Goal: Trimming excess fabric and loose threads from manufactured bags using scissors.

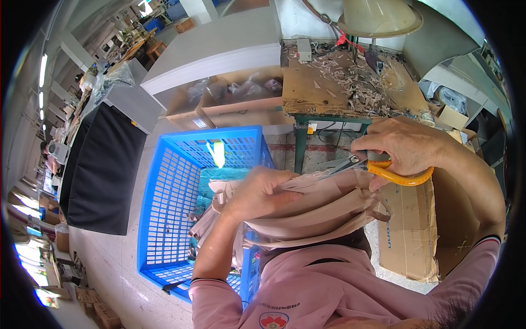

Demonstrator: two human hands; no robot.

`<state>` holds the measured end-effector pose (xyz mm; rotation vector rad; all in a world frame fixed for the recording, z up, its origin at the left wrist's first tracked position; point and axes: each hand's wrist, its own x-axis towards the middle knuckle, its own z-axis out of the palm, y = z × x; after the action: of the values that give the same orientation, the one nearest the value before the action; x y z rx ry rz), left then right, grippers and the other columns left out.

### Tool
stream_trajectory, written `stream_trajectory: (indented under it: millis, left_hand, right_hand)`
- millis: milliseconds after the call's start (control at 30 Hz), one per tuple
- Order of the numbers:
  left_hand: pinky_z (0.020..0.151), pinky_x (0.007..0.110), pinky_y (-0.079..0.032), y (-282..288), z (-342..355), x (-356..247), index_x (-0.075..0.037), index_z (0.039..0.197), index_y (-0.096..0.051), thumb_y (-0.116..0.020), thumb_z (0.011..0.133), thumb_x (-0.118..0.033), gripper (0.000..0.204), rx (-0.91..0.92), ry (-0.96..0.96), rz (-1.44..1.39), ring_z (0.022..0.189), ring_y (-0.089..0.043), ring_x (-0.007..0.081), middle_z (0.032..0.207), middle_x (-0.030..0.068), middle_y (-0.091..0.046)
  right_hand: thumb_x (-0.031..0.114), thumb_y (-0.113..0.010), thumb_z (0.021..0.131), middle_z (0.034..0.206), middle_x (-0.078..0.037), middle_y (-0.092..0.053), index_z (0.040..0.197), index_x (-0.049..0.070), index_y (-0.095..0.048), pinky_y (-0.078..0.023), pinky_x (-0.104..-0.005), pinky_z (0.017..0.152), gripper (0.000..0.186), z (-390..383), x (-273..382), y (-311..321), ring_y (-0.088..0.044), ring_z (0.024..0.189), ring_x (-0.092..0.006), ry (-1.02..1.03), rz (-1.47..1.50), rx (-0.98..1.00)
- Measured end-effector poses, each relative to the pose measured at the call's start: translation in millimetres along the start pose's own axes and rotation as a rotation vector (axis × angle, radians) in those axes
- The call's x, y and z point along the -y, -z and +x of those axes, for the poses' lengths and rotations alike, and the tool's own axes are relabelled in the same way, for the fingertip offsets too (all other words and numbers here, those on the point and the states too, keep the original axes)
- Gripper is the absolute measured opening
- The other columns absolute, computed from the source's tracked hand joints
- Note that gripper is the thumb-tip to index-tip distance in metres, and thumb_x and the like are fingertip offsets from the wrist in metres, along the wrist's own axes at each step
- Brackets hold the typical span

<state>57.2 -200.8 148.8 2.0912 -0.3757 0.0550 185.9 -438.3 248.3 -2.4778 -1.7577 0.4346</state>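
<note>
My left hand is closed on the upper edge of a bundle of beige-pink fabric pieces, thumb on top. The bundle hangs in several layered folds before my body, and part of it trails to the left over the blue crate. In my right hand is a pair of scissors with orange handles, its blades pointing left at the fabric's top edge. Whether the blades are apart or together is hard to make out. The fingers of my right hand wrap around the handles.
A blue plastic crate with teal and beige material inside stands at left. Ahead, a wooden worktable carries scattered fabric scraps and a lamp. A cardboard box stands at right. Farther left is a black-covered block.
</note>
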Motion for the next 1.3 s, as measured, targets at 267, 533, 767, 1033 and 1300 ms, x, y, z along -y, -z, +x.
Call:
stream_trajectory:
  millis: [267,533,767,1033,1300]
  left_hand:
    - [0.053,0.031,-0.041,-1.9,2.6,3.6,-0.002,0.090,-0.059,-0.066,0.069,-0.014,0.026,0.000,-0.004,0.023,0.061,-0.056,0.0323,0.070,0.0192,-0.055]
    - [0.053,0.031,-0.041,-7.4,6.6,10.1,0.000,0.090,-0.059,-0.067,0.068,-0.015,0.027,0.019,0.039,-0.021,0.062,-0.055,0.0338,0.070,0.0203,-0.054]
    - [0.057,0.030,-0.043,-5.2,10.1,10.3,0.002,0.091,-0.057,-0.068,0.065,-0.015,0.033,-0.042,0.060,0.043,0.063,-0.057,0.0317,0.071,0.0191,-0.057]
    - [0.058,0.025,-0.045,20.6,-2.2,42.6,-0.001,0.089,-0.060,-0.070,0.062,-0.013,0.032,-0.010,0.363,0.158,0.059,-0.058,0.0145,0.067,0.0105,-0.061]
    - [0.054,0.020,-0.041,69.1,83.7,21.0,0.000,0.077,-0.062,-0.067,0.069,-0.011,0.015,-0.084,0.284,0.245,0.060,-0.048,0.0017,0.063,-0.0028,-0.059]
  right_hand:
    - [0.031,-0.075,0.060,0.056,-0.007,-0.050,0.084,0.007,-0.056,-0.040,-0.0337,0.048,0.039,3.1,-4.5,-8.3,-0.052,0.055,-0.0240,0.152,0.009,-0.074]
    - [0.029,-0.073,0.063,0.053,-0.010,-0.050,0.080,0.006,-0.054,-0.040,-0.0334,0.046,0.034,-3.9,-12.8,-26.5,-0.052,0.050,-0.0262,0.160,0.062,-0.165]
    - [0.028,-0.076,0.061,0.065,-0.002,-0.050,0.097,0.007,-0.051,-0.039,-0.0248,0.053,0.049,-7.9,-24.9,-63.1,-0.048,0.057,-0.0121,-0.084,0.682,-0.348]
    - [0.005,-0.069,0.062,0.067,0.005,-0.046,0.103,0.004,-0.049,-0.032,-0.0165,0.047,0.046,7.8,-28.9,-130.2,-0.041,0.056,-0.0010,-0.422,1.258,-0.525]
    - [0.000,-0.067,0.066,0.083,-0.003,-0.056,0.101,0.001,-0.050,-0.045,-0.0225,0.067,0.039,42.3,-37.7,-148.9,-0.054,0.071,-0.0103,-0.255,1.828,-1.166]
